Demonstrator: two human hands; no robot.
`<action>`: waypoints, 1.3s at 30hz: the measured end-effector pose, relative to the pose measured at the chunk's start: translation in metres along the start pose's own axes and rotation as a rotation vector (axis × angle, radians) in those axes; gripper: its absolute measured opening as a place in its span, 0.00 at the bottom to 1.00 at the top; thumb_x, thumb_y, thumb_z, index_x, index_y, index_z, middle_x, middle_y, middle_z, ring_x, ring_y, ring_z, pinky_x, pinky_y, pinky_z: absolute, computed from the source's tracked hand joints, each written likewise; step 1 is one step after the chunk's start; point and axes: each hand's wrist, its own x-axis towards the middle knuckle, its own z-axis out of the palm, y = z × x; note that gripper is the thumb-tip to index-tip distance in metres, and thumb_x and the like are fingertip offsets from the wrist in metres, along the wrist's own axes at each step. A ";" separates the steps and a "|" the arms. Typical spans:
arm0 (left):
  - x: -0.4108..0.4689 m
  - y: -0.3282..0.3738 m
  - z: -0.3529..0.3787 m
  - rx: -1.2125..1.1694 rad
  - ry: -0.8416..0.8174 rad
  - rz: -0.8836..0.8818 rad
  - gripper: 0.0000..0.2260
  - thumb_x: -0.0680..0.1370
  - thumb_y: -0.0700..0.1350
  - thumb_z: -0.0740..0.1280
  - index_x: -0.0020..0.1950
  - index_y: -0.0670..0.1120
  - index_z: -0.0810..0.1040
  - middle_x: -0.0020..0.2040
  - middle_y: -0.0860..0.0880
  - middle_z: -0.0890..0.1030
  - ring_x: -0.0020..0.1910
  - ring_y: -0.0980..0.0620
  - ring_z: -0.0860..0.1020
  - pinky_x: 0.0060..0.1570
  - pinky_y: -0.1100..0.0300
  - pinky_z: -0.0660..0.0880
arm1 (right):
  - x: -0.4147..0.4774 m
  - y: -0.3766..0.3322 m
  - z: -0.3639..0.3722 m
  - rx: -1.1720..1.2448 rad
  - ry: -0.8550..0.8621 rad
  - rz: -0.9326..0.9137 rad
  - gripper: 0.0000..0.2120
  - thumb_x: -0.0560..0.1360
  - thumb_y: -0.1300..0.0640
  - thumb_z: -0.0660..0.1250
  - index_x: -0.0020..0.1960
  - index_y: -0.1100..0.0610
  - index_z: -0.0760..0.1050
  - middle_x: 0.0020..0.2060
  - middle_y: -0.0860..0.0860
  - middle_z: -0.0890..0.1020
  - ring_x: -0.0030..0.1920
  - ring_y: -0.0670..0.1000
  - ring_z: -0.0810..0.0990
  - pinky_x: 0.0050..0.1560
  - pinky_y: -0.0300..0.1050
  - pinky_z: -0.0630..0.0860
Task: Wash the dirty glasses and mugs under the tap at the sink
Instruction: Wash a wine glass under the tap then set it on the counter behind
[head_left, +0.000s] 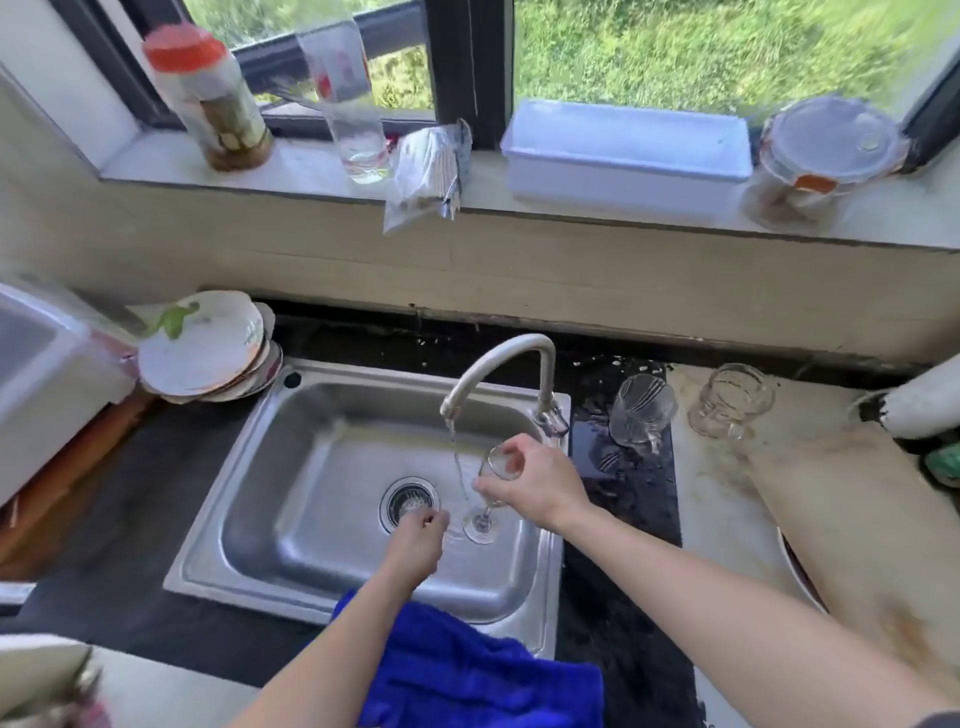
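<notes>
Dark stone counter (130, 519) under a wide window, grass outside. Steel sink (322, 519) set into the counter, with the tap (498, 364) mounted at its 2 o'clock corner. The spout arches over the basin and water runs in 1 thin stream. Right hand (535, 483) is over the basin at 3 o'clock of the drain (409, 504), fingers and thumb curled round the bowl of 1 stemmed glass (491, 488). The glass is tilted, bowl toward the tap, foot lower and nearer the person. The stream falls just beside the bowl on its 9 o'clock side. Left hand (415, 540) is at 6 o'clock of the drain, just beside the glass foot, fingers curled in, nothing seen in its grip. Blue cloth (467, 670) is draped over the sink rim at 6 o'clock. 2 clear mugs stand at 2 o'clock of the sink: near mug (641, 410) on wet stone beside the tap base, far mug (732, 397) on a pale board (727, 493). Plate stack (208, 353) sits at the sink's 10 o'clock corner. On the sill (571, 208): red-lidded jar (213, 98), white lidded box (623, 150).
</notes>
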 end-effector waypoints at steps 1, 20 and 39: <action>0.006 -0.005 -0.008 -0.073 -0.019 -0.042 0.10 0.80 0.46 0.60 0.38 0.46 0.69 0.34 0.46 0.69 0.31 0.49 0.67 0.30 0.60 0.64 | 0.006 -0.007 0.012 0.010 -0.004 0.043 0.31 0.63 0.32 0.71 0.59 0.48 0.74 0.45 0.43 0.78 0.46 0.46 0.78 0.46 0.44 0.75; 0.079 -0.004 -0.069 -0.563 -0.472 -0.356 0.10 0.81 0.49 0.58 0.44 0.45 0.72 0.29 0.48 0.70 0.20 0.56 0.64 0.17 0.68 0.56 | 0.043 -0.056 0.048 0.466 -0.124 0.222 0.35 0.67 0.60 0.78 0.69 0.47 0.67 0.49 0.49 0.80 0.44 0.46 0.78 0.36 0.44 0.77; 0.082 0.015 -0.066 -0.557 -0.277 -0.223 0.06 0.81 0.44 0.61 0.51 0.42 0.73 0.33 0.42 0.76 0.22 0.52 0.65 0.20 0.67 0.60 | 0.045 -0.058 0.033 0.201 -0.091 0.040 0.29 0.60 0.43 0.80 0.59 0.46 0.75 0.48 0.41 0.79 0.51 0.45 0.79 0.53 0.39 0.76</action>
